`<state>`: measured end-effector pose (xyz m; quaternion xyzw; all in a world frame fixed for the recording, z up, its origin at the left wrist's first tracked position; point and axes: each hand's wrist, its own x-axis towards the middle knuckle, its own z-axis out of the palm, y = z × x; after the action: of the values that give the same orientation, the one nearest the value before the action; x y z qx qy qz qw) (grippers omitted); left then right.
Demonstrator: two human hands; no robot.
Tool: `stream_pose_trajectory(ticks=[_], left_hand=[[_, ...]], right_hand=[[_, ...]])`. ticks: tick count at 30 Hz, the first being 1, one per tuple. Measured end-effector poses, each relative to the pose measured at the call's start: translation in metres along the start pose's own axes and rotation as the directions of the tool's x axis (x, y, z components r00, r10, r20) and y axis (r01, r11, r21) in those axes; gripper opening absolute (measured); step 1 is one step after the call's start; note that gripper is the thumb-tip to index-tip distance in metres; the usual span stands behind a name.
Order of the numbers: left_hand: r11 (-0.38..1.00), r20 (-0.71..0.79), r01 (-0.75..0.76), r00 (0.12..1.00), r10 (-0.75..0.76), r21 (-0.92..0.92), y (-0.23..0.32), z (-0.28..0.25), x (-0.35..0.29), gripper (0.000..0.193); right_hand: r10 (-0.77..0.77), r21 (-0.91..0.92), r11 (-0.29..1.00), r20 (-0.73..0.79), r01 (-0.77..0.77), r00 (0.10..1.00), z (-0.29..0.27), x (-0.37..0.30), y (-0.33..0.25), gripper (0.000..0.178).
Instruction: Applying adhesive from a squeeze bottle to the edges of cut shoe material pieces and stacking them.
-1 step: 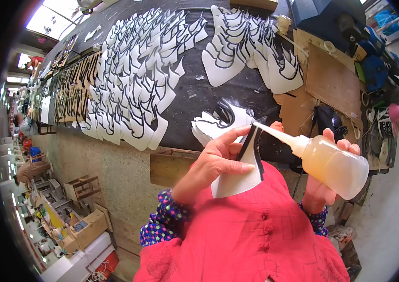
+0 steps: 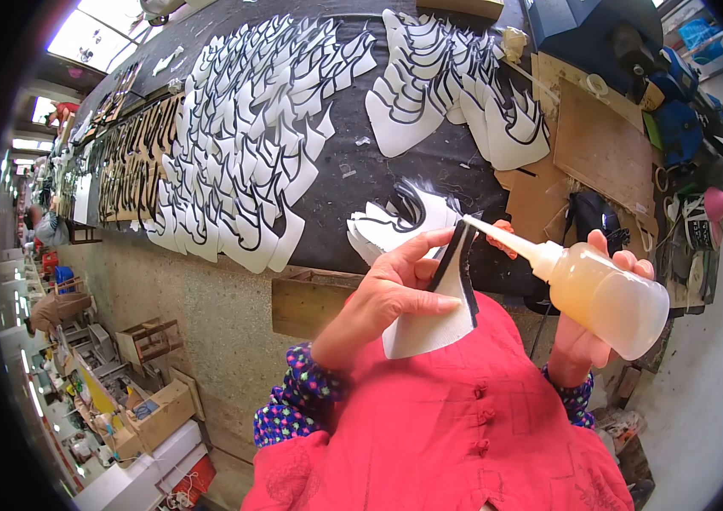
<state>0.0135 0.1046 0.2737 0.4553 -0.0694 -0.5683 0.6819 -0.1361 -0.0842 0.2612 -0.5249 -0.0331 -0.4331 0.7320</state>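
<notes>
My left hand (image 2: 391,289) pinches a curved white piece (image 2: 431,330) with a black edge strip (image 2: 453,260), thumb on its face and fingers behind. A translucent squeeze bottle (image 2: 608,298) of yellowish liquid is gripped in my right hand (image 2: 587,341), tilted so its long pale nozzle (image 2: 502,238) points left. The nozzle's tip is at the upper end of the black strip; whether it touches I cannot tell. Just beyond my left hand, a small stack of similar white pieces (image 2: 378,228) lies on the dark-covered table (image 2: 348,145).
Rows of overlapping white pieces (image 2: 246,153) cover the table's left side, with more piles (image 2: 412,119) at the far middle. Brown boards (image 2: 604,145) and a blue machine (image 2: 587,38) stand at the right. A wooden drawer (image 2: 314,305) juts below the table's edge.
The bottle has shifted very slightly, its nozzle tip a few pixels right and upward along the strip's end. My left hand and the white piece look unmoved.
</notes>
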Motion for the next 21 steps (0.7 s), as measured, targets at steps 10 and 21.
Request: stream_pose_trajectory(ticks=[10,21], left_hand=[[0.999,0.014,-0.009,1.0,0.01,-0.035,-0.001,-0.001,0.002,0.074],[0.999,0.019,0.015,1.0,-0.014,-0.048,-0.001,0.004,0.003,0.074]], right_hand=[[0.029,0.044,0.999,-0.027,-0.027,0.999,-0.003,-0.004,0.0,0.095],[-0.029,0.007,1.0,0.085,0.028,0.996,-0.008,-0.001,0.002,0.092]])
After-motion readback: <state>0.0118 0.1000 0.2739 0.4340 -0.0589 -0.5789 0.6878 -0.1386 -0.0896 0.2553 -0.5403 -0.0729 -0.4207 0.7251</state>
